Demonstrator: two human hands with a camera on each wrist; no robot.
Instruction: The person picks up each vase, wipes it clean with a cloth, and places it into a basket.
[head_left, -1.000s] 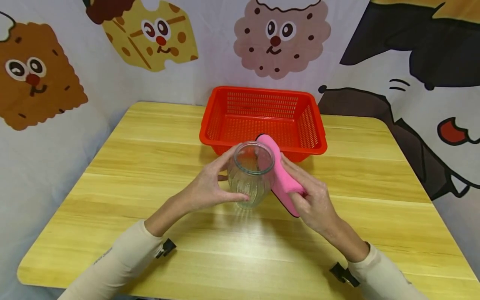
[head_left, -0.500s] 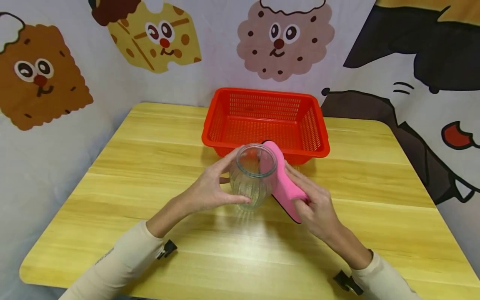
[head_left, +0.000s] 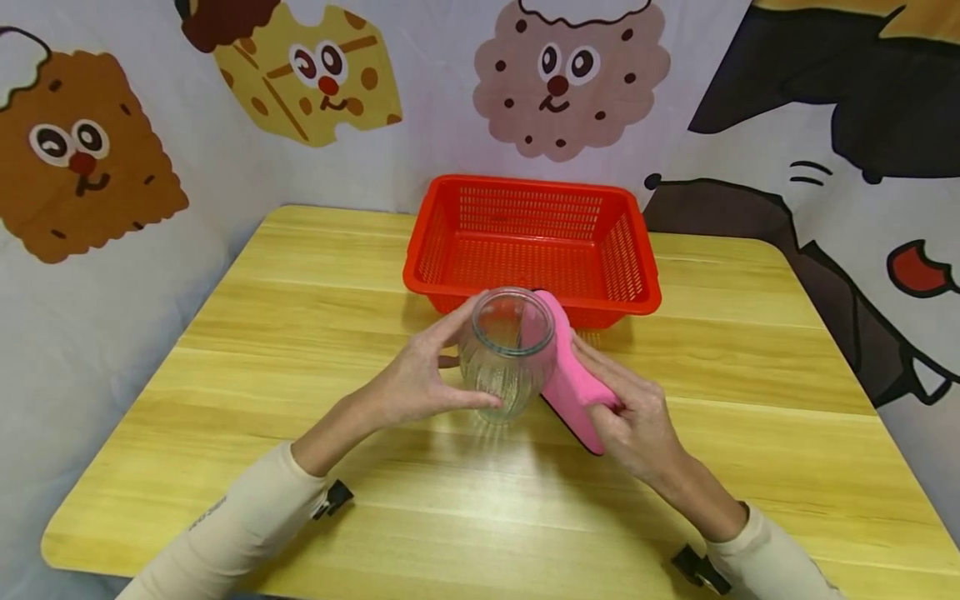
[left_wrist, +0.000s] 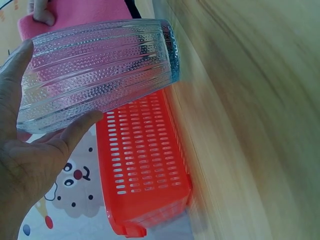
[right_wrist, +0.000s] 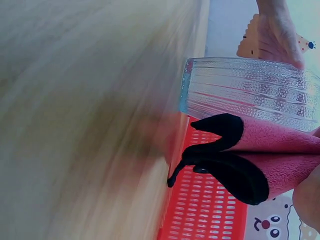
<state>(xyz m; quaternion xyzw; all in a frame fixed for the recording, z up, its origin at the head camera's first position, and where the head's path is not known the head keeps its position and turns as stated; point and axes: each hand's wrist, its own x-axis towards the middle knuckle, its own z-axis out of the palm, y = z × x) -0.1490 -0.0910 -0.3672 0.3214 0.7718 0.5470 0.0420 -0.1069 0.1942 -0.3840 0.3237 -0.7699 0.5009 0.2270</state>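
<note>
A clear ribbed glass jar (head_left: 498, 379) stands mouth up in front of the basket. My left hand (head_left: 408, 382) holds its left side, thumb across the front and fingers curving behind. A pink cloth with black edging (head_left: 573, 383) lies along the jar's right side. My right hand (head_left: 633, 417) grips the cloth, which is bunched under the thumb. In the left wrist view the jar's textured wall (left_wrist: 100, 70) spans the thumb and fingers, its base close to the tabletop. The right wrist view shows the cloth folded, black edge (right_wrist: 252, 180) toward the table.
A red plastic basket (head_left: 618, 305) with slotted walls stands behind the jar, near the back edge of the wooden table (head_left: 262, 367). A white backdrop with cartoon figures (head_left: 442, 92) hangs behind. Black clips (head_left: 701, 571) sit at both sleeves.
The right hand and the pink cloth have slid a little toward me along the jar's right side. The left hand keeps its hold, and the jar stays nearly in place.
</note>
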